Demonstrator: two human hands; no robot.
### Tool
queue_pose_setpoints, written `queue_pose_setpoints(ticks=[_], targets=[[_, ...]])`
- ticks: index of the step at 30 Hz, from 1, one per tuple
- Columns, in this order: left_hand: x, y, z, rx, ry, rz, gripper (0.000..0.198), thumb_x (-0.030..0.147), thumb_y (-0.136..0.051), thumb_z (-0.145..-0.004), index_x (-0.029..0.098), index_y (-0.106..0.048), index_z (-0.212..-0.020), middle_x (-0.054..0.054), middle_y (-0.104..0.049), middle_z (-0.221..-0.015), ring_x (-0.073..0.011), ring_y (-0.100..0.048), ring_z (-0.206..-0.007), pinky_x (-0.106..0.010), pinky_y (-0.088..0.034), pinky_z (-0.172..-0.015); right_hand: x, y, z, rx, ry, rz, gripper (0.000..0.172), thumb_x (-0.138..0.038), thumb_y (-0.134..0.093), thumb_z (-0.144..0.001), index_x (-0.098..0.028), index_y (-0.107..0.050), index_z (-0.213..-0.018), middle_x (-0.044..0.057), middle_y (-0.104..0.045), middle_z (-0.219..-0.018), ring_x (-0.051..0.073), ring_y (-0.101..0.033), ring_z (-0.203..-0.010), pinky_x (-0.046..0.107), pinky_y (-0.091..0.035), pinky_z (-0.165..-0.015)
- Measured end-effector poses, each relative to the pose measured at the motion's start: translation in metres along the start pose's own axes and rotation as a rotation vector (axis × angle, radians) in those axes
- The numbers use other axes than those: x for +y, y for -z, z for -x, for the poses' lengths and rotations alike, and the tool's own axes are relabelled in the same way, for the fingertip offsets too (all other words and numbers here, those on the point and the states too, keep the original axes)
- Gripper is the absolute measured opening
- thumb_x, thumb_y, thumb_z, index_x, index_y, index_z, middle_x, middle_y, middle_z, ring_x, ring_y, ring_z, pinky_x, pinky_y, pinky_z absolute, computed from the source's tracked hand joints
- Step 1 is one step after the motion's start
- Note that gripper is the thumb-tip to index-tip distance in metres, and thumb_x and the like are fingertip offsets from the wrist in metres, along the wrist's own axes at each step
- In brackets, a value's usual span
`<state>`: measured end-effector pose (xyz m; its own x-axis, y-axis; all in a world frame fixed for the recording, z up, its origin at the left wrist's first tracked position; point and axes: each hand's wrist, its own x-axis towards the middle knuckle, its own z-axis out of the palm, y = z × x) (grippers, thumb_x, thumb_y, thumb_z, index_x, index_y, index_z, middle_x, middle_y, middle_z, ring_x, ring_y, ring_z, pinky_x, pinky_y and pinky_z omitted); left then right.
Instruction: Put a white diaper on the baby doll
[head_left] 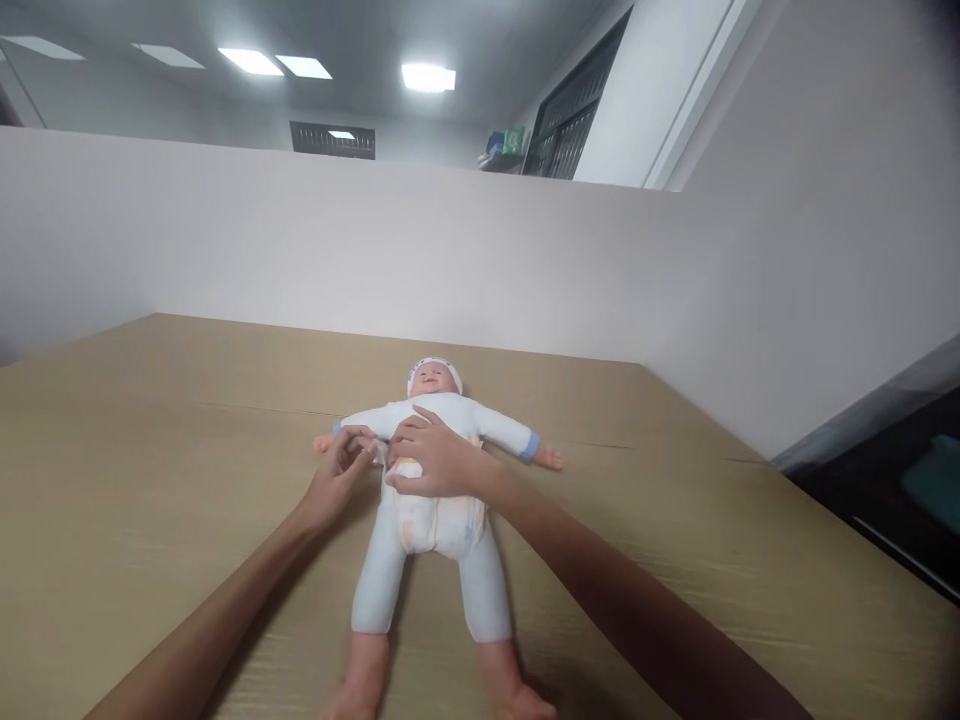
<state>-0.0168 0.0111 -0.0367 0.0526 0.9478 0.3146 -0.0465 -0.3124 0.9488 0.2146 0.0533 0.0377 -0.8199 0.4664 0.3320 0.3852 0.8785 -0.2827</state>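
Observation:
A baby doll (375, 575) in a white suit with blue cuffs and a white cap lies on its back on the table, arms spread and feet toward me. Around its hips is a white diaper (439, 525) with pale orange prints. My left hand (337, 480) is at the doll's side, fingers curled with thumb and fingertips together on the diaper's side tab. Across the front of the diaper and the belly lies my right hand (439, 455), its fingers stretched toward the left hand and covering the waistband.
The doll rests on a wide tan tabletop (187, 520). A low pale wall (337, 250) runs along its far edge, and another wall (825, 300) rises on the right. A dark area with a teal item (934, 485) shows at the right edge.

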Motion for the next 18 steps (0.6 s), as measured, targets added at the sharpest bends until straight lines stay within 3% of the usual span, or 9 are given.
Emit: queue_pose_setpoints(ticks=[3,5,8,10,13,18], targets=[[0.002,-0.009,0.001,-0.009,-0.011,0.018,0.038,0.060,-0.076,-0.104,0.027,-0.066,-0.120,-0.001,-0.067,-0.093,-0.0216,-0.066,-0.094,-0.037,-0.053,-0.095,0.001,-0.004,0.004,0.033,-0.041,-0.065,0.022,-0.036,-0.087,-0.092,-0.026,-0.082,-0.111,0.007,-0.081,-0.122,0.035,-0.070,-0.128,0.062,-0.038,-0.135],[0.004,-0.013,0.000,-0.025,-0.013,0.032,0.037,0.060,-0.075,-0.105,0.027,-0.066,-0.119,-0.001,-0.066,-0.092,-0.0211,-0.064,-0.092,-0.036,-0.052,-0.093,-0.001,-0.003,0.008,0.060,-0.093,-0.128,0.046,-0.037,-0.089,-0.089,-0.029,-0.077,-0.133,0.007,-0.079,-0.135,0.039,-0.066,-0.136,0.061,-0.042,-0.132],[0.005,-0.019,-0.002,-0.077,-0.016,0.055,0.033,0.057,-0.072,-0.108,0.027,-0.065,-0.121,-0.001,-0.063,-0.093,-0.0204,-0.061,-0.091,-0.034,-0.051,-0.090,-0.002,-0.001,0.012,0.083,-0.154,-0.196,0.089,-0.036,-0.090,-0.088,-0.031,-0.051,-0.168,0.011,-0.068,-0.159,0.041,-0.060,-0.149,0.061,-0.043,-0.131],[0.005,-0.022,-0.004,-0.108,-0.029,0.062,0.030,0.054,-0.071,-0.110,0.027,-0.064,-0.122,0.000,-0.062,-0.093,-0.0196,-0.059,-0.089,-0.033,-0.049,-0.087,-0.003,-0.001,0.013,0.079,-0.169,-0.222,0.104,-0.036,-0.090,-0.088,-0.030,-0.036,-0.177,0.014,-0.060,-0.168,0.040,-0.056,-0.154,0.062,-0.042,-0.130],[0.006,-0.025,-0.009,-0.146,-0.044,0.072,0.026,0.050,-0.071,-0.111,0.027,-0.063,-0.123,0.000,-0.060,-0.091,-0.0187,-0.056,-0.086,-0.032,-0.046,-0.082,-0.002,-0.002,0.015,0.086,-0.179,-0.250,0.111,-0.036,-0.091,-0.088,-0.031,-0.028,-0.180,0.016,-0.054,-0.173,0.039,-0.052,-0.159,0.060,-0.041,-0.131],[0.013,-0.033,-0.016,-0.187,-0.015,0.031,0.024,0.049,-0.069,-0.112,0.029,-0.063,-0.125,0.001,-0.059,-0.094,-0.0180,-0.057,-0.088,-0.031,-0.046,-0.082,0.001,-0.005,0.016,0.115,-0.160,-0.253,0.113,-0.034,-0.092,-0.087,-0.027,-0.028,-0.180,0.018,-0.057,-0.169,0.040,-0.052,-0.159,0.060,-0.039,-0.132]])
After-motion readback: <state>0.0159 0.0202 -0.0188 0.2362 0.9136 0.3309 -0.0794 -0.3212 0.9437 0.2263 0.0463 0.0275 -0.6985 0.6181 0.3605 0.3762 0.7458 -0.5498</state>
